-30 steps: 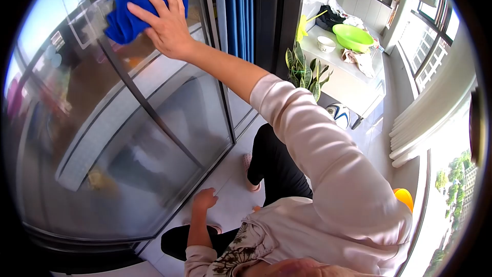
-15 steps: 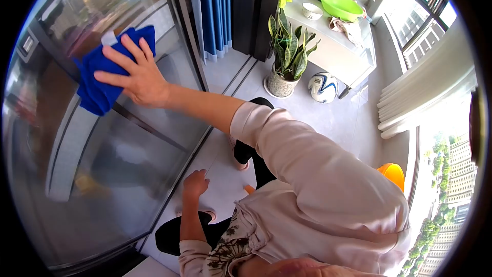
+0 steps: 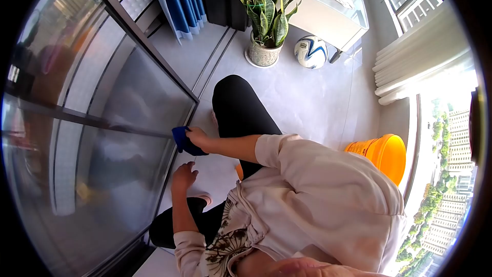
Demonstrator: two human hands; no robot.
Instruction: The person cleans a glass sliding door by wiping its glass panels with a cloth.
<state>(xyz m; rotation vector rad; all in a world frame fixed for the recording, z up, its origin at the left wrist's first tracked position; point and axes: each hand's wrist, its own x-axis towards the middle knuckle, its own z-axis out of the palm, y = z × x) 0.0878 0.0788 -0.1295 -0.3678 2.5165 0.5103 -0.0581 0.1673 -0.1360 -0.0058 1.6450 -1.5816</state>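
Observation:
My right hand point(image 3: 197, 141) is closed around a bunched blue cloth point(image 3: 185, 141), close to the dark frame at the edge of the glass door point(image 3: 128, 174). Just below it, my left hand point(image 3: 185, 175) is loosely curled, with nothing visible in its fingers. It is not touching the cloth. Dark rails divide the glass panel, which shows reflections and pale streaks.
A potted snake plant point(image 3: 263, 54) and a ball point(image 3: 311, 52) stand on the tiled floor beside a white cabinet point(image 3: 320, 18). An orange bucket point(image 3: 382, 156) is near the window. Blue curtain point(image 3: 179, 0) and floor track point(image 3: 211, 64) lie beyond the door.
My right hand has moved with the blue cloth from the upper glass down to the door's edge, near my left hand. The view has tilted downward, showing more floor and the bucket.

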